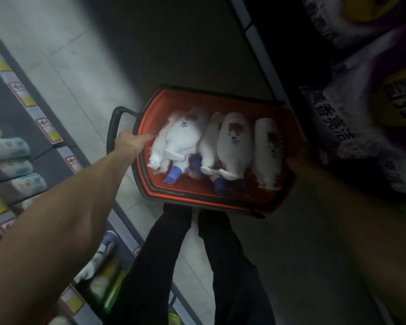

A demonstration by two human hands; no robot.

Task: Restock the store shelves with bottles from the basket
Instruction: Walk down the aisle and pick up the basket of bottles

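Observation:
A red basket (223,202) with a dark rim hangs over the aisle floor in front of my legs. Several white pump bottles (234,139) with dark red label marks lie side by side in it, among blue-capped ones (172,175). My left hand (129,141) grips the basket's left rim beside its black handle (114,123). My right hand (298,153) holds the basket's right rim and is in shadow, partly hidden behind the edge.
Shelves with price tags (47,129) and pale lying bottles (7,147) run along the left. Lower left shelves hold spray bottles (101,259). Purple-and-white bagged goods (370,106) fill the right side. Grey tiled floor (85,71) stretches ahead between them.

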